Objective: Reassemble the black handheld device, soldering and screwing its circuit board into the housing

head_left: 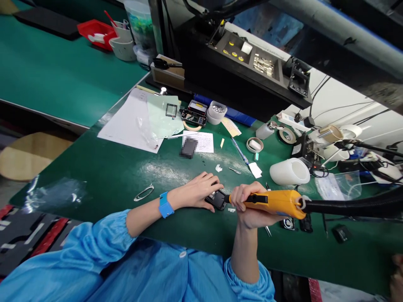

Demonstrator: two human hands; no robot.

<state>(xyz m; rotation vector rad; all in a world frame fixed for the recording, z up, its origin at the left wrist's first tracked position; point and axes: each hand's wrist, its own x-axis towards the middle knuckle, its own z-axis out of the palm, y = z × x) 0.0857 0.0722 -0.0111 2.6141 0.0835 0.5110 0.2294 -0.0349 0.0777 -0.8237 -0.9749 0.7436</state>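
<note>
My left hand [200,191] rests on the green table with its fingers closed round a small black electronic device [219,202], which lies flat with its inside partly showing. My right hand [250,212] is wrapped around an orange electric screwdriver [285,202] with a thick black cord. The tool points left, and its dark tip is at the device's right end; whether it touches a screw cannot be made out. Small white pieces [231,210] lie just below the device. A pair of tweezers [268,230] is partly hidden behind my right wrist.
A white cylinder [289,171] lies right of centre, near a tape roll [286,135]. Farther back are a cup of small metal parts [217,110], papers [126,121] and a black parts shelf [233,77]. A silver oval ring [144,193] lies left. Another person's hand [397,277] shows at the right edge.
</note>
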